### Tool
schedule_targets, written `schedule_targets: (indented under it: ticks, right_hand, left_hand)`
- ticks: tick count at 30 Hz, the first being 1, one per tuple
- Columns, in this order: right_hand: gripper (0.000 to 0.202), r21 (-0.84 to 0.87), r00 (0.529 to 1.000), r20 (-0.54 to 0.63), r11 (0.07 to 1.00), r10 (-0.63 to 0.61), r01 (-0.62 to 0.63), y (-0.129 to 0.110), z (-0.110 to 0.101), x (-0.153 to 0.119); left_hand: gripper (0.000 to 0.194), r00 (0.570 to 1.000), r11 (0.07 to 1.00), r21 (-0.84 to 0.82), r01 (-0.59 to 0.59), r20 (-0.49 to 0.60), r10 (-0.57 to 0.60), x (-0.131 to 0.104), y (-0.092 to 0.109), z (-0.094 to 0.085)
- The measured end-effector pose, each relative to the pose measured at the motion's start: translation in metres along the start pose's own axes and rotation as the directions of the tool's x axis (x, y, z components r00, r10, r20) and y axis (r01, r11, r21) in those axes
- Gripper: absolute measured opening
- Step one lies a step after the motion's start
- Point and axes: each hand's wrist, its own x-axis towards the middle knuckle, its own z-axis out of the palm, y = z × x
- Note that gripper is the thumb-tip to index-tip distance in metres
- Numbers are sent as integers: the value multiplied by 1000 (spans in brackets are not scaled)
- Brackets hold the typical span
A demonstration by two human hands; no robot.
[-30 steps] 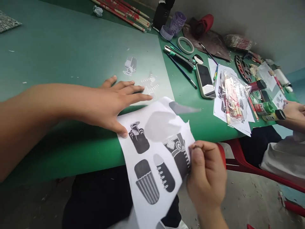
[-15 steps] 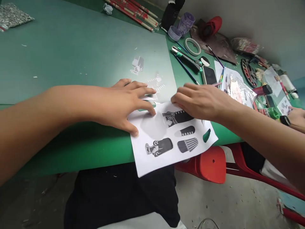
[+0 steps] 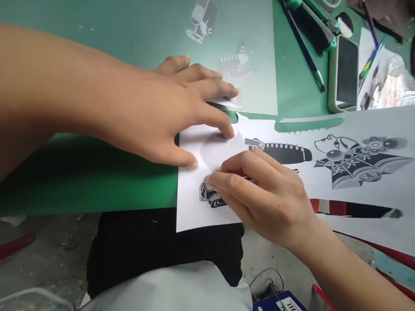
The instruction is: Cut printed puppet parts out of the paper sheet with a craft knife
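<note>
A white printed sheet [image 3: 194, 216] lies across the green table's front edge, partly hanging over it. Its printed figures are black, among them a long laced shape [image 3: 285, 153] and a figure with a face [image 3: 337, 144]. Several shapes are cut out of it. My left hand [image 3: 181, 108] is spread open, fingers on the sheet and the table beyond it. My right hand [image 3: 266, 194] is over the sheet's middle, thumb and fingers pinched together by a small printed figure [image 3: 209, 192]; what lies between the fingertips is hidden.
A translucent sheet [image 3: 256, 26] covers the table's far part, with a cut-out figure [image 3: 202, 19] on it. To the right are a paintbrush [image 3: 304, 47], a green-and-black cutter [image 3: 314, 28], a phone [image 3: 345, 73] and a plastic bag [image 3: 394, 82].
My right hand has moved from the sheet's far edge down and left to its middle, fingers pinched. More of the sheet now shows on the right. The view is closer; my left hand stays spread.
</note>
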Motion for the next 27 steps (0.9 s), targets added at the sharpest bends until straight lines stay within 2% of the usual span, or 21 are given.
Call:
schedule_targets:
  ticks: [4, 7, 14, 19, 21, 24, 25, 27]
  right_hand:
    - [17, 35, 996, -81, 999, 38, -35, 0, 7, 2]
    - [12, 46, 996, -70, 998, 51, -48, -3, 7, 6]
    - [20, -5, 995, -9, 995, 98, -98, -8, 4, 9]
    - [19, -6, 995, -26, 996, 94, -94, -9, 3, 10]
    - [16, -5, 993, -93, 997, 79, -80, -4, 5, 9]
    - [15, -73, 955, -289, 993, 68, -93, 12, 13, 11]
    - [17, -95, 921, -387, 992, 45, -88, 18, 16, 13]
    - [18, -144, 904, -424, 982, 50, -122, 30, 22, 18]
  left_hand:
    - [79, 1000, 999, 32, 18, -8, -18, 2, -4, 5]
    - [80, 999, 998, 45, 31, 2, -32, 4, -5, 7]
    - [74, 1000, 998, 61, -12, -15, 13, 7, -5, 6]
    - [77, 1000, 996, 91, -13, -27, 16, 7, -2, 8]
    - [82, 999, 991, 135, 24, -45, -18, 8, 2, 6]
    - [89, 989, 964, 227, 138, -84, -122, 8, 12, -3]
    - [86, 979, 949, 245, 197, -106, -175, 7, 16, -8]
    - [72, 940, 911, 241, 336, -145, -308, 5, 21, -19]
